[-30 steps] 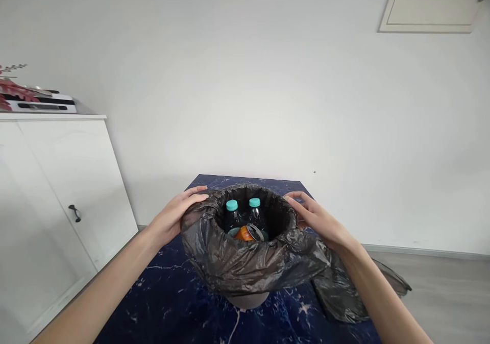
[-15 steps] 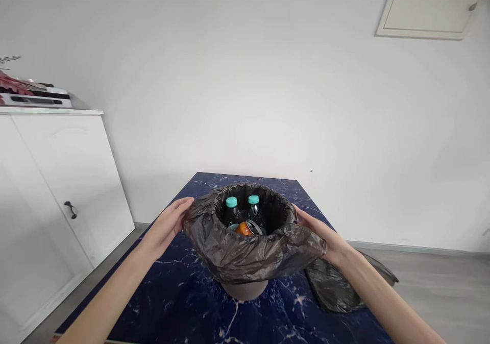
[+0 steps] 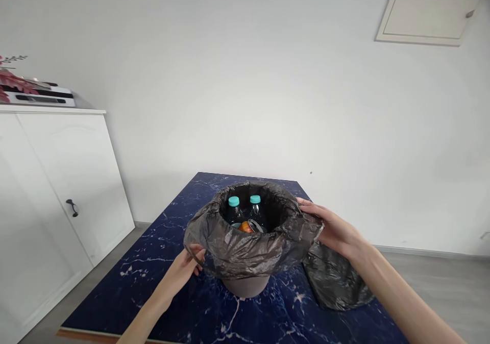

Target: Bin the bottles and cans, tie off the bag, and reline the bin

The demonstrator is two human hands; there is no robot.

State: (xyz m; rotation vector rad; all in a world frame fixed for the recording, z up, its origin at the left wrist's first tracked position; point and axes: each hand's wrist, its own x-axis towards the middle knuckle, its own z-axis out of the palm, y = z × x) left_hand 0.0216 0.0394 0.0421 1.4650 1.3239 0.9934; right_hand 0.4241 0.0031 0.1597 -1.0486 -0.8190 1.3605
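Note:
A trash can (image 3: 247, 286) stands on the table, lined with a dark, see-through trash bag (image 3: 245, 254) whose top is folded over the rim. Two bottles with teal caps (image 3: 234, 201) and an orange drink can (image 3: 245, 227) sit inside it. My left hand (image 3: 187, 265) is at the bag's lower left edge, fingers apart and partly under the loose film. At the right side, my right hand (image 3: 333, 229) lies against the folded bag with its fingers stretched out; its thumb is hidden behind the film.
Another dark plastic bag (image 3: 339, 277) lies flat on the right of the blue marbled table (image 3: 153, 283). A white cabinet (image 3: 72, 155) stands at the left with a white device (image 3: 42, 97) on top. Behind the table is a white wall (image 3: 245, 78).
My left hand has moved down and right, from the bag's upper left side to under its lower edge. My right hand has shifted slightly outward and up along the bag.

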